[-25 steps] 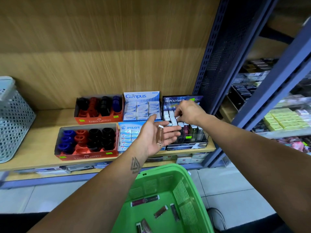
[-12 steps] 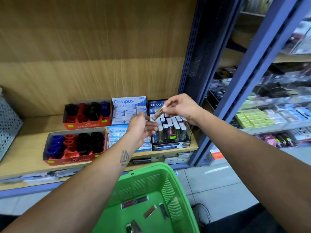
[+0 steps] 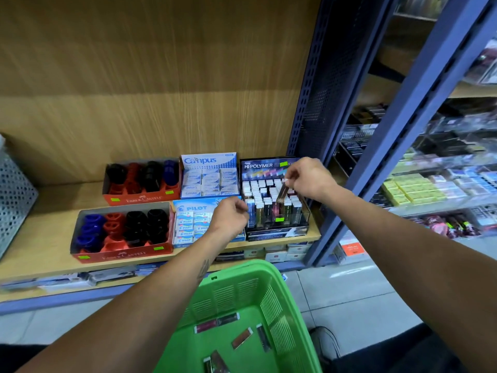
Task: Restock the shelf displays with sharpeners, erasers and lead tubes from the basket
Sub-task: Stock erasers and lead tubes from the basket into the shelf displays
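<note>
Lead tube (image 3: 282, 191) passed from left palm to right hand (image 3: 309, 179).
Right fingers pinch it above the Hi-Polymer display (image 3: 274, 208); left hand (image 3: 228, 218), beside the display, loosely curled, empty. Insertion next.

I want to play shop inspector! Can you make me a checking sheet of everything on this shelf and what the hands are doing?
Surface: wooden shelf, holding display boxes.
Job's things: lead tube tilted over the Hi-Polymer display; more tubes in the green basket; two sharpener boxes; Campus erasers; Pilot erasers.
Clutter: grey perforated bin at left.
Grippers: right hand pinches the tube; left hand loosely curled, holding nothing seen.
Cables: nothing seen.
Surroundings: blue metal uprights, stocked shelves at right, tiled floor.
</note>
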`<state>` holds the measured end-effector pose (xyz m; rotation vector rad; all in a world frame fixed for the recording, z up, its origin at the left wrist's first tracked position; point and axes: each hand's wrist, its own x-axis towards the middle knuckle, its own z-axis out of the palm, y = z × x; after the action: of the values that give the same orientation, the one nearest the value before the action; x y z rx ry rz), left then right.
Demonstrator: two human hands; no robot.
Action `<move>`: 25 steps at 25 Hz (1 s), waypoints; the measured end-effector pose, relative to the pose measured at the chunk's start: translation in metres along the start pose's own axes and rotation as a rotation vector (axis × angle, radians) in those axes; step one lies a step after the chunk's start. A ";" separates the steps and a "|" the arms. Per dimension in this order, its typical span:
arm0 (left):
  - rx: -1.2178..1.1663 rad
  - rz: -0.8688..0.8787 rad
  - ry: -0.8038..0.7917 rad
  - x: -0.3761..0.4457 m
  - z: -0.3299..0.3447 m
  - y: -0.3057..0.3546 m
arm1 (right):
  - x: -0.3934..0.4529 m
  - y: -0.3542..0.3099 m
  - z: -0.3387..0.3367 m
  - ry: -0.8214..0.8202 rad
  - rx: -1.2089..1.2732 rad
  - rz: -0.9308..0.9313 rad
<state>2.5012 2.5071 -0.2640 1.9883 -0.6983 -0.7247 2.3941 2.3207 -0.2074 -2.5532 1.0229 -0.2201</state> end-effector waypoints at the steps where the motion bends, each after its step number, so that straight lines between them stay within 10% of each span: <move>1: 0.029 0.014 -0.010 0.001 0.001 -0.001 | 0.002 0.002 -0.003 0.077 0.040 0.043; 10: 0.173 0.082 -0.027 0.004 0.011 -0.002 | 0.014 0.002 -0.018 0.191 0.197 0.089; 15: 0.120 0.026 0.010 0.004 0.007 -0.003 | 0.008 -0.006 -0.009 -0.063 0.246 0.048; 19: 0.101 0.005 0.003 0.001 0.004 -0.004 | 0.008 0.000 -0.016 0.147 -0.111 0.086; 25: 0.115 -0.008 -0.032 -0.003 0.003 0.002 | 0.011 0.014 -0.008 -0.002 -0.266 0.073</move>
<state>2.4970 2.5067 -0.2628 2.0887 -0.7663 -0.7374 2.3913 2.3015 -0.2051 -2.7420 1.2136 -0.0650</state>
